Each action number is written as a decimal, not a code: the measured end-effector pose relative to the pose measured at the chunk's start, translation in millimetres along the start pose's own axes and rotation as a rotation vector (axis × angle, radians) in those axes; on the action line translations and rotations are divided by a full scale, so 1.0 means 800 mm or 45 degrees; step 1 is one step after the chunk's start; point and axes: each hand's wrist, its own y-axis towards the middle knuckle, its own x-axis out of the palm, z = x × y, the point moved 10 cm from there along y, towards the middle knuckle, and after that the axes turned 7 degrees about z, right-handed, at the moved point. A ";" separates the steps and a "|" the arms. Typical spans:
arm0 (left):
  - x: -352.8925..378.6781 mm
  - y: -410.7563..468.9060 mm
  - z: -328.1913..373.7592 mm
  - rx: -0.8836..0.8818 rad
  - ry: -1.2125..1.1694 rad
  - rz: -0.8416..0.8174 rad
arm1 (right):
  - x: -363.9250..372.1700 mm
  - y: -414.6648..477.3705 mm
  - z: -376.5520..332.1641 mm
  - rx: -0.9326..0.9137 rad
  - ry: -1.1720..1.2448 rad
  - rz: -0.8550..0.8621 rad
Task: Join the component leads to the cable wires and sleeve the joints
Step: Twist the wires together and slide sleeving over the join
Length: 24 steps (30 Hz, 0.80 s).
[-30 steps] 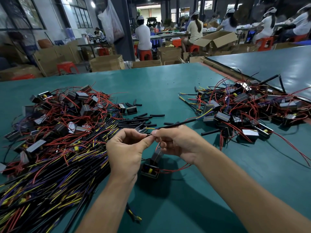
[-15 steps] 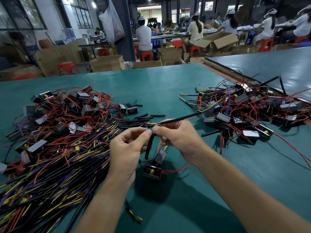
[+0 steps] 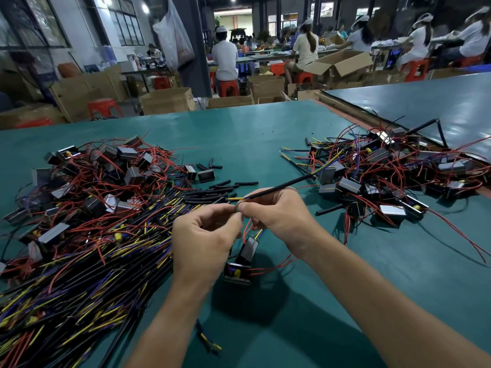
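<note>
In the head view, we see both grips meeting above the green bench [image 3: 265, 134], thumb tips touching each other. The right grip [image 3: 276, 216] is closed around a black cable [image 3: 281, 185], which goes up and to the right over the knuckles. Its yellow and blue wires [image 3: 236, 198] stick out to the left, just above the fingertips. The left grip [image 3: 204, 240] pinches with thumb and forefinger at the same place. The red leads [image 3: 245, 229] come up to there, but the piece between the fingertips is too small for us to tell. The leads go down to the component [image 3: 237, 272], which is just under both grips, near the bench; we cannot tell if it touches it.

On the left lies a big pile of cables [image 3: 79, 274] with yellow and blue ends, and behind it is a heap of components [image 3: 106, 176] with red leads. Short black sleeves [image 3: 220, 187] lie loose between this heap and the grips. On the right a second heap [image 3: 385, 176] mixes components, red leads and some cables. A short cable bit [image 3: 210, 341] lies near the left forearm.

Behind the bench stand cardboard boxes [image 3: 167, 99], and one open box [image 3: 342, 62] stands farther back; we cannot see what is inside them. People sit on red stools [image 3: 228, 87] at other benches.
</note>
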 end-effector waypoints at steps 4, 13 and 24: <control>0.006 -0.001 0.001 0.008 0.027 -0.067 | -0.001 0.001 -0.005 -0.029 -0.013 0.012; 0.001 0.004 -0.022 -0.180 -0.068 -0.043 | -0.005 0.001 -0.021 -0.216 -0.172 0.012; 0.004 0.002 -0.016 -0.223 -0.096 -0.076 | 0.000 0.000 -0.021 -0.237 -0.106 -0.049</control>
